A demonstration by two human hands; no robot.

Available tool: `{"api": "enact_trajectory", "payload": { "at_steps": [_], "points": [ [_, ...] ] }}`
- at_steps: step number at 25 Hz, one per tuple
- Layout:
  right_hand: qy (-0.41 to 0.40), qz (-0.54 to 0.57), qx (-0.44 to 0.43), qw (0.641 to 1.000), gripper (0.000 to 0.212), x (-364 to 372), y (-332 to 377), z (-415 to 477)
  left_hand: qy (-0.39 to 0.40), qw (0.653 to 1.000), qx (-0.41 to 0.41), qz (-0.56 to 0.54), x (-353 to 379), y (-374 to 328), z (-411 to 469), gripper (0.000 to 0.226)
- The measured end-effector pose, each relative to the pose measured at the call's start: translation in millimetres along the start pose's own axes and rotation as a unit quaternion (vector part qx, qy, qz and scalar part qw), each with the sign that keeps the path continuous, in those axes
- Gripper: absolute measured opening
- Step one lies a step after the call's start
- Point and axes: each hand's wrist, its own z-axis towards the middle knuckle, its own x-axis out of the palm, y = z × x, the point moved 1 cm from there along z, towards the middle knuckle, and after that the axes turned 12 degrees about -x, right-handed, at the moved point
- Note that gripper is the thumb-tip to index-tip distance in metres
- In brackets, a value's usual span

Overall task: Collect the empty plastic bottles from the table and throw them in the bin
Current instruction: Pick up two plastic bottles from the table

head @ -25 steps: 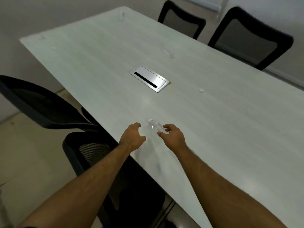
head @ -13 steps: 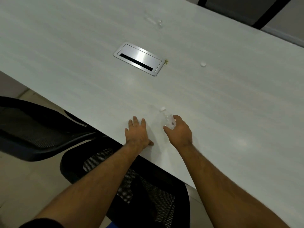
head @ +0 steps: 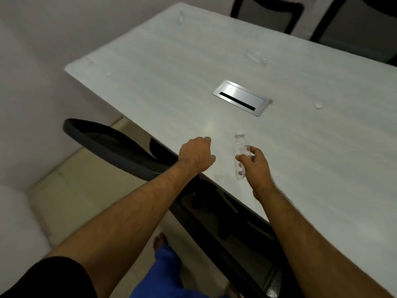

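Note:
My right hand point(head: 256, 166) grips a small clear plastic bottle point(head: 240, 147) with a white cap, held upright just above the near edge of the pale table point(head: 171, 67). My left hand point(head: 196, 152) hovers beside it at the table edge, fingers curled into a loose fist with nothing in it. More clear bottles lie on the table: one past the cable hatch point(head: 256, 58), one near the far edge point(head: 181, 16), and faint ones at the left corner point(head: 108, 73). A loose white cap point(head: 318, 105) sits to the right. No bin is in view.
A metal cable hatch point(head: 240, 97) is set into the table's middle. A black mesh chair point(head: 111, 145) stands at the near left edge, another is tucked under the table below my arms, and two more point(head: 266, 12) stand on the far side. Tiled floor lies at the left.
My right hand has lifted the bottle upright off the table. My left hand, flat on the table half a second ago, has risen and curled. My view swung back and left.

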Motion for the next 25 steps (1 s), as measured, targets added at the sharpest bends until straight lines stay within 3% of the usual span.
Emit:
{"api": "enact_trajectory", "payload": {
  "at_steps": [6,14,25],
  "points": [
    [0.038,0.012,-0.064,0.997,0.04,185.8,96.5,47.9,-0.074,0.988,-0.019,-0.134,-116.8,168.9,63.4,0.058],
    [0.062,0.02,-0.067,0.996,0.048,415.2,173.1,110.3,-0.075,0.967,-0.072,-0.234,-207.2,378.6,156.8,0.051],
    [0.032,-0.164,-0.016,0.986,0.073,587.6,107.2,290.6,-0.013,0.972,-0.1,-0.213,-222.9,488.6,373.3,0.047]
  ]
}}
